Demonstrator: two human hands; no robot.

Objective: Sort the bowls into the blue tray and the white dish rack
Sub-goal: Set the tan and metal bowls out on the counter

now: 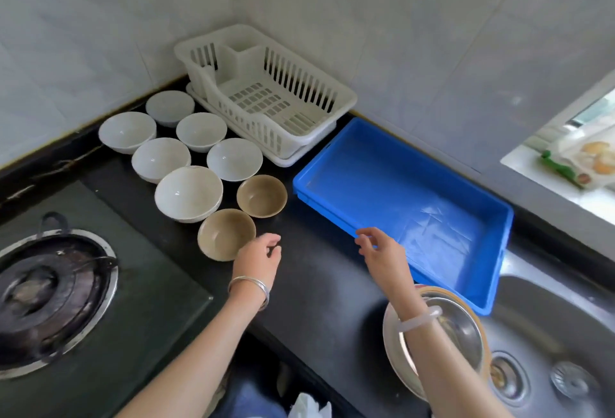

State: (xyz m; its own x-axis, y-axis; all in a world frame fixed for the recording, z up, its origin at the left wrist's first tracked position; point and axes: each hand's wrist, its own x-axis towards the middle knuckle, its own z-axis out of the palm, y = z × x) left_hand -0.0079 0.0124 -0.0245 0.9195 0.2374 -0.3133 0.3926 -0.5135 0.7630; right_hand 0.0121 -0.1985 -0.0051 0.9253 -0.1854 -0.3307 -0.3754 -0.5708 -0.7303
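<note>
Black kitchen desk (316,271), sorting apparently not yet begun: six white bowls (188,193) and two brown bowls (262,195) stand grouped beside the empty white dish rack (346,98) and blue tray (399,191), with left grip (261,256) near a brown bowl and right grip (379,251) over the tray's rim, both released.

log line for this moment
bowls on counter; blue tray empty; dish rack empty; left hand open near tan bowl; right hand open by tray edge

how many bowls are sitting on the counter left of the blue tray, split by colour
white bowls: 6
brown bowls: 2
total: 8
</note>
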